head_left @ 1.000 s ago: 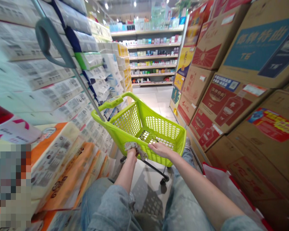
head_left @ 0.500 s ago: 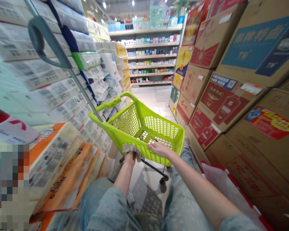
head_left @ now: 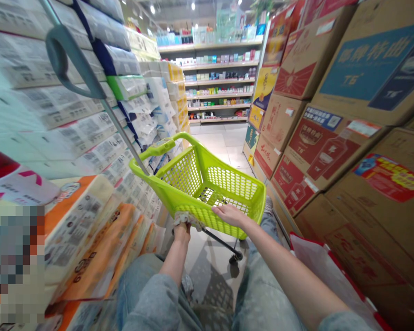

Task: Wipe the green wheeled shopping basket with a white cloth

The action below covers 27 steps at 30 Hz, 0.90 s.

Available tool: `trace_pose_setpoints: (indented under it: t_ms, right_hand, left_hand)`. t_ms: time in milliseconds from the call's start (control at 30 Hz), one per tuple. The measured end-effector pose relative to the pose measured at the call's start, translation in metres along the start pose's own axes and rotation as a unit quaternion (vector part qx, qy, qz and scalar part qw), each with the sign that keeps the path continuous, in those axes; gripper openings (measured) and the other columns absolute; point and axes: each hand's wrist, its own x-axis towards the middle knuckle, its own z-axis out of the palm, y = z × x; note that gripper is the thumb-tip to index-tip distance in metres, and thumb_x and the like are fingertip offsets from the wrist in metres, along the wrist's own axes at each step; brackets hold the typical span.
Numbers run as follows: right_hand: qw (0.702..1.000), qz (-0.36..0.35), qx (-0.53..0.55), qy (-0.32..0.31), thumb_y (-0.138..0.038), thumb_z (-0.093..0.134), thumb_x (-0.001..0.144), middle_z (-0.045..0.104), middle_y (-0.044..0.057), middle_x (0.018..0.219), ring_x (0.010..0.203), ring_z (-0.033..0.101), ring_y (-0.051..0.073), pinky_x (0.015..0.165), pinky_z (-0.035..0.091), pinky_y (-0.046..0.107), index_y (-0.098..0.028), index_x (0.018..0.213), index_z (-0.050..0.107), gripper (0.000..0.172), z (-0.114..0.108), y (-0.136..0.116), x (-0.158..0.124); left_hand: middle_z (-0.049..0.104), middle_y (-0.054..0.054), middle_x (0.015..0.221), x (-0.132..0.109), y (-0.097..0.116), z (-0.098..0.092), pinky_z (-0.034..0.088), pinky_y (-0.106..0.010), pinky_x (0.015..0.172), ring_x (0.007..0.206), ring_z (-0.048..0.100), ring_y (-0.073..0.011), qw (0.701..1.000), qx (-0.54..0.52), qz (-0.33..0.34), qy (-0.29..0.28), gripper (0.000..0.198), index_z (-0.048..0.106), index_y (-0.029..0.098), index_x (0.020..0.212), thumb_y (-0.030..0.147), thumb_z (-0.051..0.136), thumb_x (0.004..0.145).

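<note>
A lime-green plastic shopping basket on wheels (head_left: 224,177) stands tilted before my knees, with nothing inside it. My left hand (head_left: 182,230) holds a crumpled pale cloth (head_left: 186,219) against the lower left of the basket's near side; most of its fingers are hidden by the cloth. On the upper rim of that same side rests my right hand (head_left: 230,214), its fingers closed over the edge. A grey pull handle (head_left: 72,62) on a metal rod (head_left: 122,128) rises from the basket toward the upper left.
Stacked tissue packs (head_left: 76,110) line the left, with orange-and-white packs (head_left: 86,253) close to my left leg. Cardboard cartons (head_left: 362,82) form a wall on the right. A red-edged white bag (head_left: 317,262) lies by my right arm. Shelves of small goods (head_left: 217,76) stand ahead.
My left hand has moved slightly down and left with the cloth along the basket's side. The right hand stays on the rim, and the basket keeps its place.
</note>
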Motion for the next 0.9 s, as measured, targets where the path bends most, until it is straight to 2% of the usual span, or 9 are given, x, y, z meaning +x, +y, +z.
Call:
trace_pose_setpoints:
  t_ms: [267, 367, 467, 633, 800, 900]
  right_hand:
    - [1.000, -0.013, -0.003, -0.005, -0.055, 0.012, 0.093, 0.068, 0.007, 0.084, 0.077, 0.060, 0.016, 0.063, 0.034, 0.023, -0.017, 0.087, 0.067, 0.067, 0.002, 0.000, -0.001]
    - [1.000, -0.015, -0.004, -0.004, -0.055, 0.011, 0.093, 0.068, 0.008, 0.086, 0.079, 0.060, 0.017, 0.064, 0.035, 0.024, -0.017, 0.088, 0.067, 0.067, 0.001, -0.001, -0.001]
    - [1.000, -0.012, -0.001, -0.003, -0.055, 0.010, 0.092, 0.068, 0.008, 0.087, 0.080, 0.060, 0.018, 0.066, 0.035, 0.024, -0.017, 0.090, 0.068, 0.069, 0.001, -0.001, -0.001]
    - [1.000, -0.007, 0.004, 0.000, -0.056, 0.010, 0.092, 0.069, 0.008, 0.088, 0.079, 0.060, 0.017, 0.066, 0.036, 0.024, -0.017, 0.090, 0.068, 0.070, 0.001, 0.000, -0.002]
    - [1.000, -0.008, 0.013, 0.001, -0.060, 0.008, 0.090, 0.068, 0.008, 0.084, 0.075, 0.059, 0.017, 0.063, 0.034, 0.024, -0.017, 0.085, 0.068, 0.074, 0.005, 0.002, -0.002]
    - [1.000, -0.010, 0.016, 0.003, -0.060, 0.007, 0.090, 0.068, 0.008, 0.084, 0.075, 0.059, 0.017, 0.063, 0.034, 0.024, -0.017, 0.085, 0.068, 0.074, 0.006, 0.003, -0.002]
  left_hand:
    - [0.049, 0.005, 0.063, 0.014, 0.011, 0.026, 0.041, -0.017, 0.048, 0.048, 0.047, -0.0059, 0.999, 0.010, -0.035, 0.029, 0.019, 0.049, 0.020, 0.077, 0.002, 0.049, 0.069]
    - [0.051, 0.006, 0.067, 0.014, 0.011, 0.023, 0.042, -0.017, 0.051, 0.051, 0.049, -0.0056, 0.999, 0.004, -0.029, 0.023, 0.022, 0.051, 0.020, 0.080, 0.001, 0.048, 0.070]
    - [0.053, 0.005, 0.068, 0.013, 0.010, 0.013, 0.044, -0.017, 0.055, 0.056, 0.052, -0.0060, 1.000, -0.015, -0.024, 0.002, 0.023, 0.053, 0.022, 0.080, 0.001, 0.049, 0.071]
    - [0.054, 0.004, 0.065, 0.014, 0.006, 0.002, 0.047, -0.020, 0.056, 0.055, 0.053, -0.0075, 0.998, -0.044, -0.049, -0.022, 0.021, 0.054, 0.021, 0.078, 0.001, 0.052, 0.069]
    - [0.051, 0.005, 0.061, 0.022, 0.002, 0.011, 0.046, -0.019, 0.050, 0.049, 0.050, -0.0070, 0.997, -0.052, -0.057, 0.007, 0.024, 0.051, 0.019, 0.079, -0.002, 0.048, 0.067]
    - [0.049, 0.007, 0.059, 0.026, 0.000, 0.012, 0.043, -0.016, 0.045, 0.044, 0.047, -0.0058, 0.998, -0.057, -0.026, 0.029, 0.027, 0.050, 0.018, 0.078, -0.005, 0.047, 0.063]
